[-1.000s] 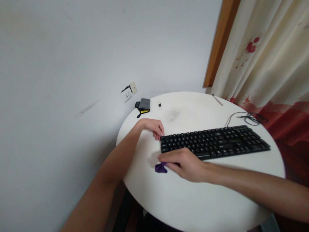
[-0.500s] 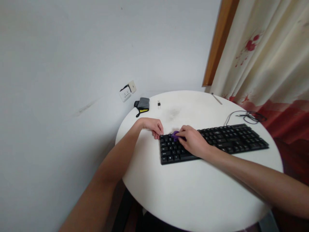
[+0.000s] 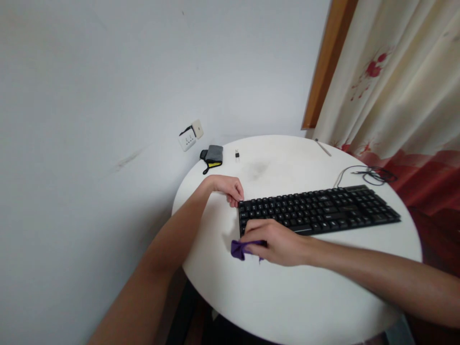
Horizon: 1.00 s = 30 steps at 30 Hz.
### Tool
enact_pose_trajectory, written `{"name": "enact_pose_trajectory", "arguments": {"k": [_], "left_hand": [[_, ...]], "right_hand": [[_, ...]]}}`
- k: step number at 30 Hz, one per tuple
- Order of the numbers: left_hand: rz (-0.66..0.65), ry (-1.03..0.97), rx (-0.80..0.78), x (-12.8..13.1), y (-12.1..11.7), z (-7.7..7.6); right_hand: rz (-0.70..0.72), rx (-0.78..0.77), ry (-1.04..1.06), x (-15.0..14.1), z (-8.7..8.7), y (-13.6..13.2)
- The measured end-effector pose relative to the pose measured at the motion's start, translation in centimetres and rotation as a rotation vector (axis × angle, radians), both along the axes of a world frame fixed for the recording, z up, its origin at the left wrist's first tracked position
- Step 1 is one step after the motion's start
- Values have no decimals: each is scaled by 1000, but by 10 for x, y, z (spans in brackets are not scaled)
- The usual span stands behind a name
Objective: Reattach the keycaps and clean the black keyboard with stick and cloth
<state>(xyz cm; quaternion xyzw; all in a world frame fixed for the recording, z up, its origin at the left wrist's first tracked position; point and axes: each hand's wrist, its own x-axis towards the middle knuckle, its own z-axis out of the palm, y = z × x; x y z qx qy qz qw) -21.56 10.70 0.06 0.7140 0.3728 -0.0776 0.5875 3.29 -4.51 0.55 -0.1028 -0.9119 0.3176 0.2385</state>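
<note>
A black keyboard (image 3: 316,206) lies flat on the round white table (image 3: 323,287). At its far left corner my left hand (image 3: 233,189) is closed, thumb and fingers pinched on the edge there. My right hand (image 3: 275,239) grips a crumpled purple cloth (image 3: 240,249) at the keyboard's near left corner. Part of the cloth hangs out past the fingers over the table, and the hand covers some of the lower left keys.
A folded grey cloth with a yellow part (image 3: 214,154) lies at the far left rim, beside a small black-and-clear item (image 3: 237,155). A thin tool (image 3: 323,147) is at the far right, near the coiled keyboard cable (image 3: 377,175). Wall (image 3: 108,120) and curtain (image 3: 395,96) border the table.
My right hand has moved toward me with the purple cloth, from the upper left keys to the near left corner. My left hand and the keyboard have stayed in place.
</note>
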Motion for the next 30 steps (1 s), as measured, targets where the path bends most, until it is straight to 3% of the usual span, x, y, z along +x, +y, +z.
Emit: {"name": "enact_pose_trajectory", "arguments": {"k": [3, 6, 9, 12, 15, 19, 23, 26, 30], "left_hand": [[11, 21, 3, -1, 2, -3], [10, 39, -3, -2, 4, -6], [0, 12, -26, -2, 4, -6], [1, -3, -26, -2, 3, -5], [9, 7, -14, -1, 2, -3], [41, 30, -15, 0, 1, -1], [39, 27, -13, 1, 0, 0], [52, 34, -15, 1, 0, -1], [46, 41, -1, 1, 0, -2]], "right_hand": [[-292, -63, 156, 4, 5, 16], [-613, -20, 290, 13, 5, 41], [-759, 119, 251, 21, 2, 58], [-719, 237, 25, 19, -7, 55], [-543, 279, -106, 8, -19, 33], [-287, 293, -54, -6, -29, 1], [-58, 162, 34, -10, -24, -12], [-143, -34, 115, -8, -12, -4], [-511, -213, 287, 7, 2, 35]]}}
